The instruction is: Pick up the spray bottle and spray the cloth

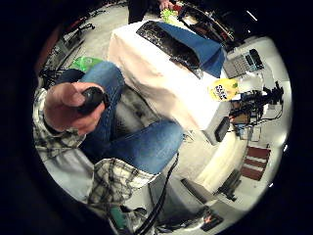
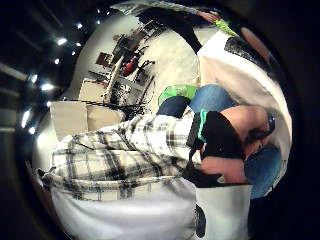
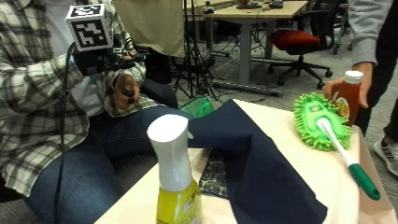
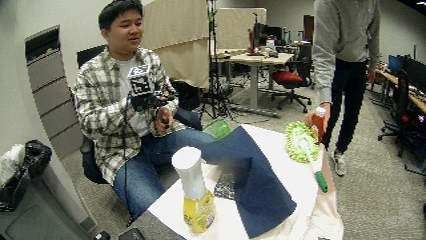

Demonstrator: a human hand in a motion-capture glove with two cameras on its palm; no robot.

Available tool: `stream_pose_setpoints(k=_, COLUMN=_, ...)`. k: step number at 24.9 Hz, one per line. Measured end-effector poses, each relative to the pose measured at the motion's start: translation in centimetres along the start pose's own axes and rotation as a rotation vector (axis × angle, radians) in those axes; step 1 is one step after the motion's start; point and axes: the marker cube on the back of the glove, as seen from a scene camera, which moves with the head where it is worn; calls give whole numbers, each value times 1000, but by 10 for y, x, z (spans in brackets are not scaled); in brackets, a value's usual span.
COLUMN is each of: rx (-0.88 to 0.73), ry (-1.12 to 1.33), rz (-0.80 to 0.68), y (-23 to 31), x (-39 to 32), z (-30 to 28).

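The table carries a spray bottle, blue cloth, green duster and orange bottle.

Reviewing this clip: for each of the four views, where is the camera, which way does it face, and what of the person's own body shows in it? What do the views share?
Little finger side palm view: on the raised right palm, looking down at the bare left hand, jeans, table.
Thumb side palm view: same palm, facing the plaid sleeve and torso.
Outside view: at the table's near end, behind the spray bottle, facing the gloved right hand.
Wide outside view: same side, further back; whole seated person.
Shared: navy cloth, spray bottle, table.
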Motion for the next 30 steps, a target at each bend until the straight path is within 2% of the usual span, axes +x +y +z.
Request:
stream_pose_setpoints(k=16, rx=-4, ry=20, rz=44, y=4, x=11, z=-2)
stream_pose_setpoints(k=25, rx=85, ry=53, rz=282, y=23, x=97, z=-31)
stream_pose_setpoints(k=30, rx=190, ry=-81, rz=512, y=33, x=179, z=-54)
